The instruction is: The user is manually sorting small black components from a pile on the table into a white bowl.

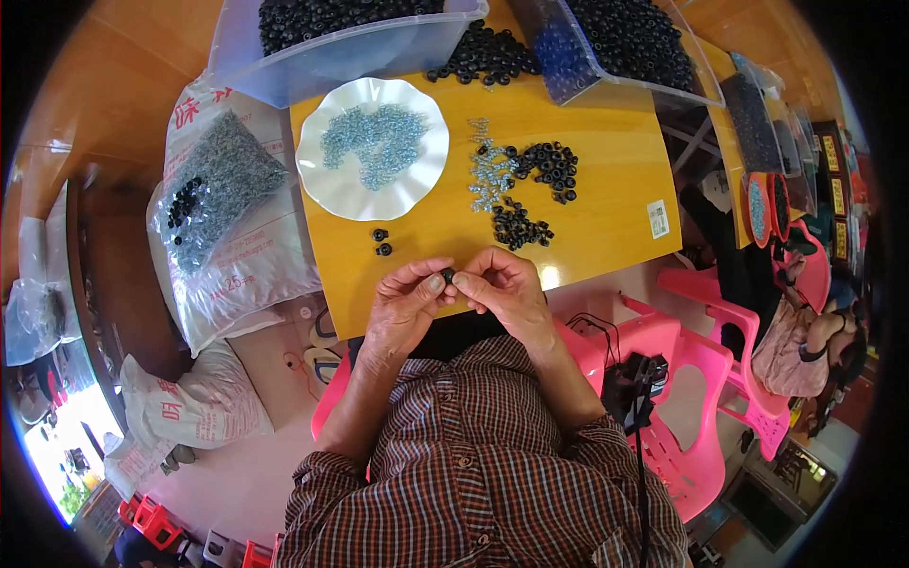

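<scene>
The left hand (407, 295) and the right hand (511, 292) met in front of the checked shirt (464, 426), thumbs and fingertips pinching one small black piece (448, 275) between them, just off the near edge of the yellow table (606, 208). The digits covered most of the piece, so its full shape, and anything fixed to it, could not be made out. The other fingers curled under and were partly hidden

Just beyond, two black pieces (382, 243) lay on the table. Farther right sat black heaps (521, 227) and small clear bits (490, 180), too fine to tell singly; more clear bits filled the middle of a wavy-rimmed white plate (317, 189). The left bin (322, 74) and right bin (568, 76), both holding black pieces, were cut off by the upper edge. A bag (237, 175) lay on a white sack (256, 251), hiding part of it. At far right, a co-worker (795, 346) was bent small by the lens, the hands hard to make out
</scene>
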`<control>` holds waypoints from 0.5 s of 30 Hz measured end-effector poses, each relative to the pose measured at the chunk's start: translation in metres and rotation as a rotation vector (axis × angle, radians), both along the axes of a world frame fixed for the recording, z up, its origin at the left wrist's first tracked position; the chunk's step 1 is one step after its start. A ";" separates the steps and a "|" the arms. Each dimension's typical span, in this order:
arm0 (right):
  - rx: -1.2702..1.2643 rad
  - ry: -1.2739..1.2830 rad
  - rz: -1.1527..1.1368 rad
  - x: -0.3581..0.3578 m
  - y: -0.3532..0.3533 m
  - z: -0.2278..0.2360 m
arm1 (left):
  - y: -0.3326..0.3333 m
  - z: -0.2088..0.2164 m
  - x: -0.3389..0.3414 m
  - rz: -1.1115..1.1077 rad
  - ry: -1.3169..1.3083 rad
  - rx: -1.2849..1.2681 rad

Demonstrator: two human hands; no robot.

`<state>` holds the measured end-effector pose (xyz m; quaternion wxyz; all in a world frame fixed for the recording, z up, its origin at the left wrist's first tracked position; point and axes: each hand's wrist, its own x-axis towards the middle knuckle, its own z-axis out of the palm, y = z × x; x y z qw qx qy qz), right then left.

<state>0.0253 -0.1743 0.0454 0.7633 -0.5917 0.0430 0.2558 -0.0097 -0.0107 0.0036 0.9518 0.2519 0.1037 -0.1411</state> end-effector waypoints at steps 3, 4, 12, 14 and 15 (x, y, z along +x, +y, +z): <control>-0.037 -0.012 0.004 0.000 0.001 0.002 | 0.000 0.001 0.000 -0.002 -0.044 0.049; -0.043 -0.013 -0.004 -0.001 0.001 0.001 | 0.000 0.001 0.000 -0.001 -0.072 0.119; -0.099 -0.125 -0.049 -0.013 -0.001 -0.005 | -0.002 0.008 0.002 -0.018 -0.112 0.270; -0.202 -0.199 -0.013 -0.016 -0.003 -0.006 | -0.002 0.010 0.003 -0.002 -0.042 0.179; -0.276 -0.348 -0.105 -0.017 -0.001 -0.003 | -0.001 0.009 0.004 -0.008 -0.039 0.171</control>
